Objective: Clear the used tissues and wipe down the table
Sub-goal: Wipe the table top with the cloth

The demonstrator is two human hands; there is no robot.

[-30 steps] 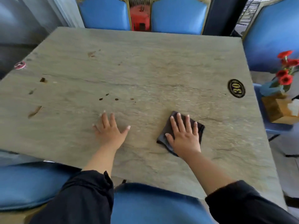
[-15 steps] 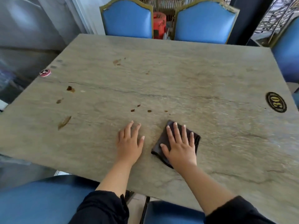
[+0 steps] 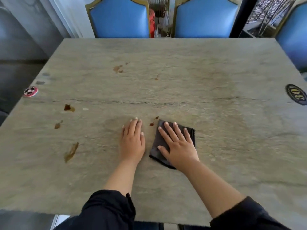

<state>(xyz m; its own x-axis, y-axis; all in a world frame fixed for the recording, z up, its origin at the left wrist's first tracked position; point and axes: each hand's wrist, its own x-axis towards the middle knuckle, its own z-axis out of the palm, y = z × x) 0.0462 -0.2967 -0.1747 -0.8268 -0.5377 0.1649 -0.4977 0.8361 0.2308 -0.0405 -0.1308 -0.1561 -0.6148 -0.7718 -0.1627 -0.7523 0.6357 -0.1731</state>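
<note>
A folded dark grey cloth (image 3: 157, 146) lies on the grey stone table (image 3: 216, 130) near its middle front. My right hand (image 3: 176, 145) presses flat on the cloth with the fingers spread. Just left of it my left hand (image 3: 132, 140) rests flat on the bare table, fingers together, holding nothing. Small brown spots (image 3: 153, 121) sit right beyond the cloth's far left corner. More brown stains mark the left part: a dark blotch (image 3: 69, 108), a drop (image 3: 58, 125), a long smear (image 3: 71, 151). Fainter stains (image 3: 118, 68) lie farther back. No tissues are in view.
A round red and white sticker (image 3: 30, 91) sits at the table's left edge, and an oval number plate (image 3: 296, 94) at the right edge. Two blue chairs (image 3: 119, 19) (image 3: 204, 17) stand at the far side; another blue chair (image 3: 294, 34) stands far right.
The cloth under my right hand has slid left and slightly away, up to the small brown spots. My left hand has closed its fingers and now lies beside the cloth. The view has shifted left.
</note>
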